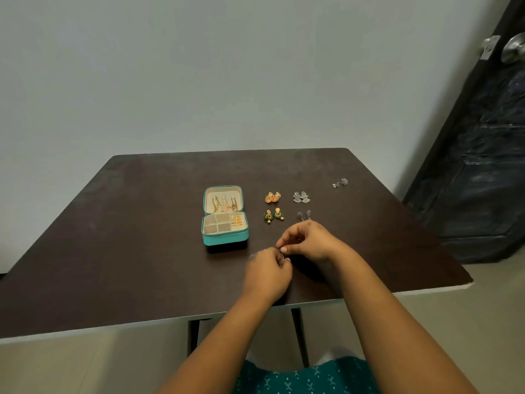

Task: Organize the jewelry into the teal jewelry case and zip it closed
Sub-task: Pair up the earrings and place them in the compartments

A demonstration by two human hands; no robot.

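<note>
Dark brown worktop [142, 237] by a pale wall: both hands work on one small earring [281, 257].

Left hand [267, 275] and right hand [308, 241] meet near the front edge, and each has a narrow grip, pinching the thin silver earring between fingertips. It is so small that it could slip and fall past the edge to the floor, or a tiny back piece could get lost, I think. Teal jewelry case [225, 240] stands open to the left; its lid holds hanging gold chains and earrings, its right compartment holds gold pieces, the other compartments look empty. Orange pair [273, 197], green-gold pair [274, 215], silver cluster [301, 197], grey pair [304, 215] and a lone silver earring [341, 183] are still outside, and the zip is not yet closed.
</note>
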